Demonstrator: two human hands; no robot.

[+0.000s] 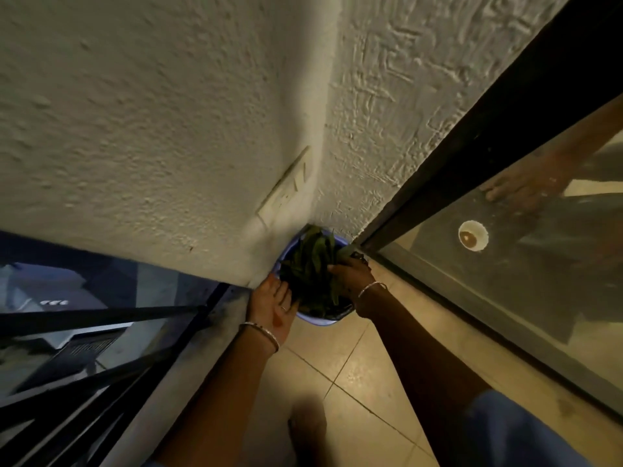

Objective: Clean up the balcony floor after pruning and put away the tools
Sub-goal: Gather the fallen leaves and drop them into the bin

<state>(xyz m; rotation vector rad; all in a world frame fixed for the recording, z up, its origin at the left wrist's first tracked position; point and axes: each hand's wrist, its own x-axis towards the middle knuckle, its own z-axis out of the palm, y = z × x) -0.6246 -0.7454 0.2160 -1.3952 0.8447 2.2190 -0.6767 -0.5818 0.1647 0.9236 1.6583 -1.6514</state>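
Railing (101, 318) of dark metal bars runs along the left edge of the balcony, with a rough plastered wall (135, 129) rising beside it. A pale switch plate (286, 187) sits on that wall close to the corner.

Down in the corner, on the tiled floor (337, 365), stands a light blue tub (317, 320), tight against both walls and heaped with dark green leaves (308, 271). The left hand (273, 306) lies at the tub's left rim, palm turned up, fingers stretched out and touching the edge of the pile; its grip is released. Thin bangles circle that wrist.

The right hand (350, 274) rests on top of the leaves from the other side, fingers bent down over them. Whether its grip is clenched on a bunch or only pressing, I cannot tell. A bracelet shows on that wrist too.

To the right a dark-framed glass door (488, 281) runs along the floor, with a dim reflection of an arm in the pane. A bare foot (308, 429) stands on the tiles near the bottom.
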